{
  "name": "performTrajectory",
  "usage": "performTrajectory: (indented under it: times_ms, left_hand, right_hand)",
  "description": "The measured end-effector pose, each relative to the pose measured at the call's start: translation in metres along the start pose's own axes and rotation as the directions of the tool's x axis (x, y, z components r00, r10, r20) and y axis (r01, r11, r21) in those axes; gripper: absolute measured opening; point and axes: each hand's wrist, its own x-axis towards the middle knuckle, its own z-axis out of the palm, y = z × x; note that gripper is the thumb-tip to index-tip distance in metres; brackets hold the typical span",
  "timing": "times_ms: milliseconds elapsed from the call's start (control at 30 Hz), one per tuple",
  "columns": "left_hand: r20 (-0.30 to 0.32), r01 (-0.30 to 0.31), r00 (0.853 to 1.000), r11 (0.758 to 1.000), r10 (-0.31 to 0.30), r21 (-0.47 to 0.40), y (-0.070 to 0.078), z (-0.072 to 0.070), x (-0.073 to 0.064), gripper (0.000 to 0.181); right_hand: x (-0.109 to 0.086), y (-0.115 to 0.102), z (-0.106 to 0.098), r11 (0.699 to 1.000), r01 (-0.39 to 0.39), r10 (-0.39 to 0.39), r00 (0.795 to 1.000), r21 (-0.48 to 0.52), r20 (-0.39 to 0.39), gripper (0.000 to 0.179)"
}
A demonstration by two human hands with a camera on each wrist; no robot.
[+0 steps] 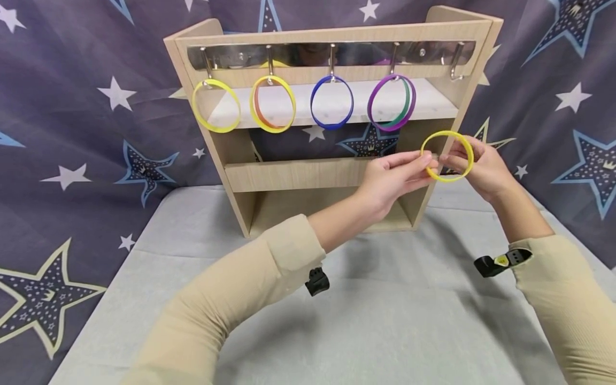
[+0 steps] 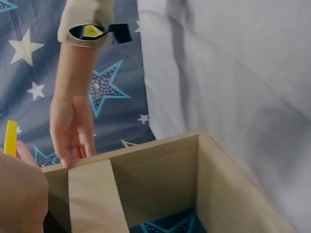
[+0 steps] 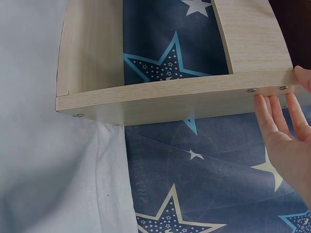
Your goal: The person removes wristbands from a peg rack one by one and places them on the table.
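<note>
My left hand (image 1: 385, 184) pinches a yellow ring (image 1: 449, 179) at its left edge, thumb against fingers, in front of the wooden rack's right side. In the left wrist view the ring (image 2: 10, 138) shows edge-on beside that hand (image 2: 22, 199). Behind the ring in the head view is my right hand (image 1: 488, 168). Its straight fingers rest against the outer face of the rack's side panel (image 3: 194, 99), as the right wrist view shows. Above, a metal hook rail (image 1: 298, 58) carries rings on several hooks; the rightmost hook (image 1: 455, 61) bears none.
From left to right hang a yellow ring (image 1: 218, 129), a yellow ring (image 1: 274, 129) with an orange one, a blue ring (image 1: 332, 126), and a purple ring (image 1: 372, 115) with a green one. The rack stands on a pale cloth (image 1: 385, 321) before a star-patterned curtain (image 1: 72, 133).
</note>
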Motion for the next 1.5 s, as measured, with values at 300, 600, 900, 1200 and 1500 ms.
performTrajectory:
  times_ms: [300,600,900,1200,1500]
  left_hand:
    - [-0.062,0.073,0.996,0.995,-0.068,0.069,-0.014,-0.016,0.006,0.023]
    - [-0.085,0.198,0.979,0.969,-0.187,0.147,-0.02,-0.022,0.008,0.024]
    - [-0.078,0.361,0.932,0.895,-0.353,0.262,-0.026,-0.031,0.014,0.027]
    - [-0.109,0.437,0.899,0.843,-0.425,0.314,-0.038,-0.041,0.023,0.026]
    - [-0.109,0.481,0.873,0.804,-0.475,0.35,-0.047,-0.054,0.029,0.029]
  right_hand:
    - [-0.002,0.0,0.0,0.997,0.05,-0.051,0.998,0.051,0.026,0.029]
    - [-0.002,0.0,-0.001,0.999,0.037,-0.037,0.999,-0.005,0.031,0.031]
    - [-0.001,0.001,-0.001,0.999,0.04,-0.041,0.999,0.027,0.036,0.031]
    - [-0.001,0.0,-0.001,0.998,0.04,-0.041,0.998,0.04,0.039,0.032]
    - [-0.003,-0.001,0.0,0.996,0.044,-0.048,0.997,0.072,0.055,0.033]
